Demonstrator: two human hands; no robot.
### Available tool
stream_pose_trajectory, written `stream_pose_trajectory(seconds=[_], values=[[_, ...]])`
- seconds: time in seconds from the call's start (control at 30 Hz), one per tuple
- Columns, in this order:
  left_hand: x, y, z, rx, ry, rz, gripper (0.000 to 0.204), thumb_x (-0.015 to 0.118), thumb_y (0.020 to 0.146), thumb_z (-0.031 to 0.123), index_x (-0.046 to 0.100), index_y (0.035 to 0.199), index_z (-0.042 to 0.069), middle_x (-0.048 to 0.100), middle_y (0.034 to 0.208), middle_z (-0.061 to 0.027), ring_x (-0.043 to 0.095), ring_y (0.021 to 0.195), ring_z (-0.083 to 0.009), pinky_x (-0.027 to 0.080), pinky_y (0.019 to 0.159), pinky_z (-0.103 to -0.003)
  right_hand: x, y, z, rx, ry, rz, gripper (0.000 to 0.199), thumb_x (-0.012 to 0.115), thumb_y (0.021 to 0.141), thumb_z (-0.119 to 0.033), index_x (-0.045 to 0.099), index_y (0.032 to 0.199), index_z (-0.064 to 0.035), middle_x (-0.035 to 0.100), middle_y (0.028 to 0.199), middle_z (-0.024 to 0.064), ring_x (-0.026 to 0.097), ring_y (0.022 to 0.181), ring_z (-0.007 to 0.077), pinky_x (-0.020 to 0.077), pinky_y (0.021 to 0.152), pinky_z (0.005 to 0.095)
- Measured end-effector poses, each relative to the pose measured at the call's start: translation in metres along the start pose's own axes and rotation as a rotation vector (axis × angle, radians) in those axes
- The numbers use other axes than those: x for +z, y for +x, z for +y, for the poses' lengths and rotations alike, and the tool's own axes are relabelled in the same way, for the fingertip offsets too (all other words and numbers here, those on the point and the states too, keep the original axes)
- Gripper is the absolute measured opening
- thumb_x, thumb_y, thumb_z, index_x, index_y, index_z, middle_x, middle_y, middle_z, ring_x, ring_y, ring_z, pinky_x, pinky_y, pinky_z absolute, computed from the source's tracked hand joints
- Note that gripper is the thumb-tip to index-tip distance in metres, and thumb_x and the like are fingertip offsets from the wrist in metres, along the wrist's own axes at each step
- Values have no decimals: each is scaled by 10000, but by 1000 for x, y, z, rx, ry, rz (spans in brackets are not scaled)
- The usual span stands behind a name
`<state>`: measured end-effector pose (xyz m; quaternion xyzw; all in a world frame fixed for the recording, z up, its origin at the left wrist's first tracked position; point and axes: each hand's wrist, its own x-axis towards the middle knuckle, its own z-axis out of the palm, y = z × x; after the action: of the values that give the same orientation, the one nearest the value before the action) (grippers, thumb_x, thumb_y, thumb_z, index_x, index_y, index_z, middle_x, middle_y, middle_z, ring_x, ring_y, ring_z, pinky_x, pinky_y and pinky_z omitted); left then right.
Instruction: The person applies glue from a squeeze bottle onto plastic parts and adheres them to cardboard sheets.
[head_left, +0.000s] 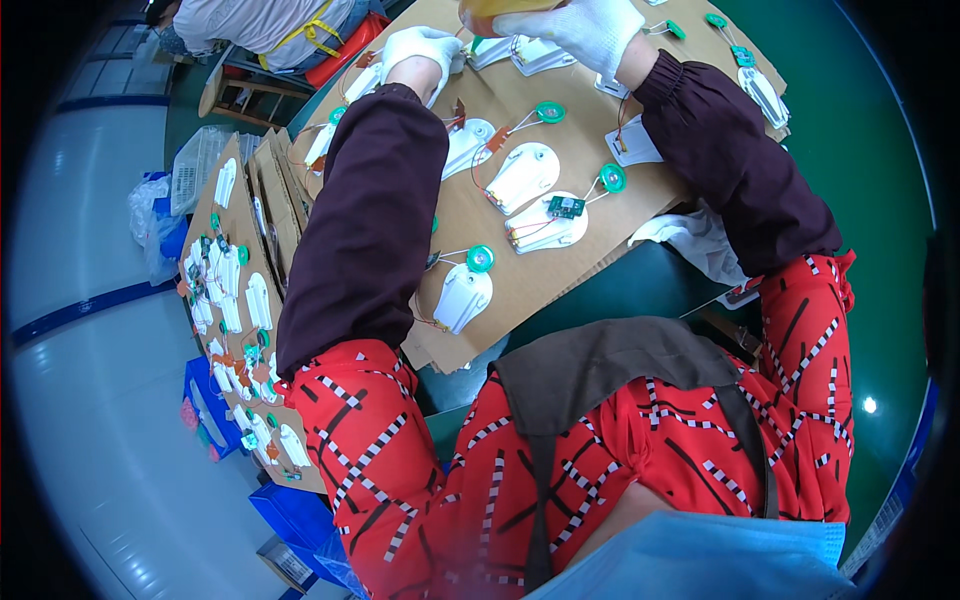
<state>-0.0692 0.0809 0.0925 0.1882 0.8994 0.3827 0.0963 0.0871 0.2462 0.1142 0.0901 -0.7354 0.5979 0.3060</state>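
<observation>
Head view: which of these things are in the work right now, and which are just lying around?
In the work:
- left hand and right hand, both gloved
- white housings with green discs
- cardboard sheet

Lying about:
- crumpled white cloth
- loaded cardboard sheets at left
- blue bins

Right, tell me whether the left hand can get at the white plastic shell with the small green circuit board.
Probably yes. The left hand rests further up the cardboard sheet, and the white plastic shell with the green circuit board lies uncovered, nothing between them.
</observation>
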Motion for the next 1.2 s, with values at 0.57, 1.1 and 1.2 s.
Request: stream_pose_trajectory(seconds=[0.57, 1.1, 1.2], values=[[-15, -16, 16, 131, 592, 60, 344, 652, 841, 287, 658, 1122, 89, 679, 974, -164, 678, 853, -277, 525, 777, -382, -100, -68, 5, 115, 504, 52, 416, 580, 907, -209, 480, 1260, -13, 582, 1171, 101, 569, 1082, 220, 475, 935, 378], [113, -56, 106, 381, 944, -198, 355, 602, 805, 414, 729, 922, 104, 684, 895, -167, 655, 865, -309, 501, 797, -382, -169, -188, 51, 76, 704, 562, 489, 564, 936, -289, 410, 1338, -57, 510, 1319, 106, 546, 1186, 235, 507, 956, 378], [119, -54, 115, 318, 996, -374, 308, 665, 768, 367, 733, 919, 108, 683, 873, -167, 659, 854, -307, 504, 790, -378, -171, -194, 48, 94, 708, 593, 482, 564, 935, -287, 417, 1331, -55, 515, 1310, 106, 552, 1178, 237, 512, 951, 375]])
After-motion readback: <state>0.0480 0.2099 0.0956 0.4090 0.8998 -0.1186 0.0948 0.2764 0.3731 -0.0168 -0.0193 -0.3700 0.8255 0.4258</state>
